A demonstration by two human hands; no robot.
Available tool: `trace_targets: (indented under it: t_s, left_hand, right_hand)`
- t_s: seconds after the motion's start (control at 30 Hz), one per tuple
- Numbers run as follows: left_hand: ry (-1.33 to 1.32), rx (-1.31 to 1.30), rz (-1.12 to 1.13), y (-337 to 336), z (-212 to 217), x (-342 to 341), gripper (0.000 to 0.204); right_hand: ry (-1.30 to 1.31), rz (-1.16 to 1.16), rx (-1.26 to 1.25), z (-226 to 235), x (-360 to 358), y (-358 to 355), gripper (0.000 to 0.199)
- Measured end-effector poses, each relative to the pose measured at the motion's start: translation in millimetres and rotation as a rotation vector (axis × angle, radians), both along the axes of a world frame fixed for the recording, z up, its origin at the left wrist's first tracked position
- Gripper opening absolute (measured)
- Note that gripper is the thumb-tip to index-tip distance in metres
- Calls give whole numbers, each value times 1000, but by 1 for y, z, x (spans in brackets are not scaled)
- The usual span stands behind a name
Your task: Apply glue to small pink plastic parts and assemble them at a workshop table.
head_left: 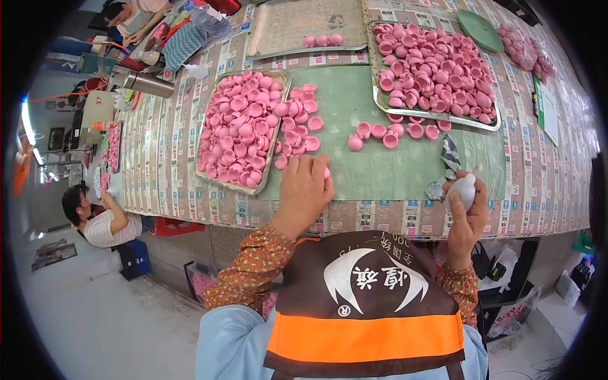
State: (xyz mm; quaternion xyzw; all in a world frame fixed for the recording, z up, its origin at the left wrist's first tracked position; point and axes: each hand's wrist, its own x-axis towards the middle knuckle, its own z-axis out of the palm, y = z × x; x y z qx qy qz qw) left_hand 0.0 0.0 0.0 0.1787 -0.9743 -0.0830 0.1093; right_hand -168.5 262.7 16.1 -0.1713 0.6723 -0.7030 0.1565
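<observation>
My left hand (pixel 305 192) is closed at the near edge of the green mat, pinching a pink half shell (pixel 327 172) that is mostly hidden by the fingers. In my right hand (pixel 468 218) is a small white squeeze bottle (pixel 465 192) with a thin nozzle, gripped above the mat's right end. Just ahead of the left hand, loose pink half shells (pixel 297 130) lie beside a metal tray (pixel 266 166) heaped with more of them. A short row of pink pieces (pixel 379 130) sits on the mat between my hands. Crumpled dark-and-silver scraps (pixel 449 155) lie beside the bottle.
A second full tray (pixel 443 118) stands at the far right, with a green lid-like dish (pixel 480 30) behind it. The far tray (pixel 304 25) holds three pink balls (pixel 323 41). A steel flask (pixel 149 83) lies left. Other people (pixel 101 215) sit along the left side.
</observation>
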Motion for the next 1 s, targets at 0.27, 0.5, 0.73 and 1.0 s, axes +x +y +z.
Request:
trace_targets:
  t_s: [0.27, 0.5, 0.73, 1.0]
  left_hand:
    - [188, 1320, 122, 20, 27, -9, 23]
    - [112, 2226, 164, 65, 41, -18, 30]
    - [51, 2110, -8, 72, 35, -12, 32]
    - [50, 2187, -6, 76, 25, -4, 43]
  right_hand:
    - [-1, 152, 54, 9, 27, -21, 41]
    - [-76, 306, -8, 19, 39, -41, 47]
    - [-212, 282, 104, 26, 44, -42, 39]
    - [41, 190, 183, 20, 50, -43, 38]
